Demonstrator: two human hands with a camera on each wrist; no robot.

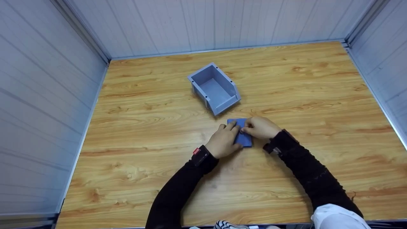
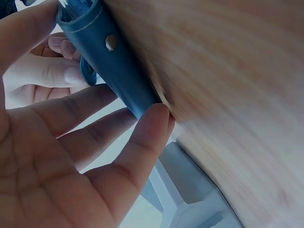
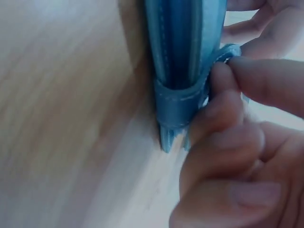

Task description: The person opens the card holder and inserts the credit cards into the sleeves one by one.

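A blue wallet [image 1: 244,141] lies on the wooden table in front of a grey bin. Its folded edge and a round metal snap [image 2: 110,42] show in the left wrist view. My left hand [image 1: 222,140] holds the wallet, thumb by the near end and fingers across its upper side and edge. From the right, my right hand [image 1: 262,127] pinches the wallet's strap [image 3: 231,50] between thumb and forefinger, the other fingers curled. The strap stands bent up off the cover, and a band [image 3: 178,105] of it wraps the wallet's open side.
The grey open-front bin [image 1: 208,87] stands just beyond the wallet, its low lip turned toward the hands. White panel walls [image 1: 203,25] enclose the wooden table [image 1: 143,127] at the back and both sides.
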